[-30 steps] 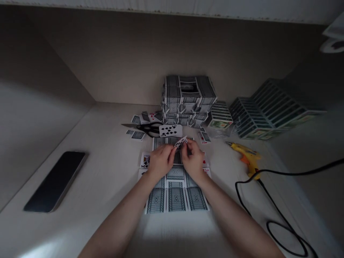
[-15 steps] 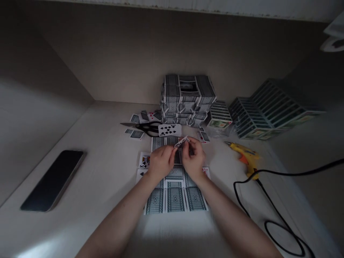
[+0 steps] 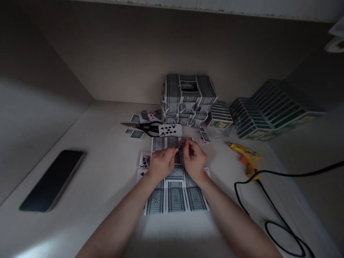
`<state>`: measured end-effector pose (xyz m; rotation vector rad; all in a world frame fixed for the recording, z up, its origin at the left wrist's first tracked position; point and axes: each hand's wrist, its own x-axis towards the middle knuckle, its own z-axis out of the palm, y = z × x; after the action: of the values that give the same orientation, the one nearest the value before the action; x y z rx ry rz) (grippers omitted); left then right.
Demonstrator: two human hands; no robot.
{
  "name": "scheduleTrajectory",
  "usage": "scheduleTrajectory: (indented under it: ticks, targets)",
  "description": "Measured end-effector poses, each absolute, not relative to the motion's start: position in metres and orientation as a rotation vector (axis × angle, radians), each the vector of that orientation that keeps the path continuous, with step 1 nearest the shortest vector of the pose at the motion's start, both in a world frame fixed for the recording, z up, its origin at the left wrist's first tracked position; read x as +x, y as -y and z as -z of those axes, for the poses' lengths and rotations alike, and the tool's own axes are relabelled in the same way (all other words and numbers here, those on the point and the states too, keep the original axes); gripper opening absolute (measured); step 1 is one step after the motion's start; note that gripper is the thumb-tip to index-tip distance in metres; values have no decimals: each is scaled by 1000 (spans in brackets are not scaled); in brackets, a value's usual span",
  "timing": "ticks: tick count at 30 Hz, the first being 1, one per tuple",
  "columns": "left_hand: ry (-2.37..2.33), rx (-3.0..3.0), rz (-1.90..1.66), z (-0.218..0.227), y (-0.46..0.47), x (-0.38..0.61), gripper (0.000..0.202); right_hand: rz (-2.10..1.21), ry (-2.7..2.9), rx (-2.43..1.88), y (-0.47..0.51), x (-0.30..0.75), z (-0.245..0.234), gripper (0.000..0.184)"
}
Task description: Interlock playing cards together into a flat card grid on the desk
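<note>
"Several card backs [image 3: 176, 172] nearest. Hands?"
"Left hand [image 3: 162, 161] and right hand [image 3: 195, 160], both pinched closed, hold one tilted card [image 3: 181, 144] above them."
"Step?"
"Adjusting it, I'd judge; next calls for steady pinching."
"Beyond?"
"Scissors [image 3: 152, 128]."

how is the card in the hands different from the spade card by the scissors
The held card is tilted, nearly edge-on to the camera; the spade card shows its face. The held card is pinched by the left hand and right hand; the spade card lies untouched by the scissors. Both are playing cards.
</note>
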<state>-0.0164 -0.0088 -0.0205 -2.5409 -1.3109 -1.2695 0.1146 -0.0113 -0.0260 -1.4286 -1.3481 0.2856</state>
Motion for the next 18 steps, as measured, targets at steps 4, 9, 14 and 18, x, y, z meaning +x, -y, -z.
scheduleTrajectory:
  ticks: [4, 9, 14, 18]
  targets:
    - [1271, -2527, 1255, 19, 10, -16, 16, -252, 1327, -1436, 14, 114, 25, 24]
    - [1251, -2507, 1204, 19, 12, -16, 18, -251, 1282, -1464, 15, 113, 25, 24]
    - [1316, -2447, 1273, 22, 9, -15, 15, -251, 1273, -1448, 14, 113, 22, 26]
    - [1401, -2327, 1404, 24, 6, -15, 11, -302, 1334, -1378, 12, 114, 23, 27]
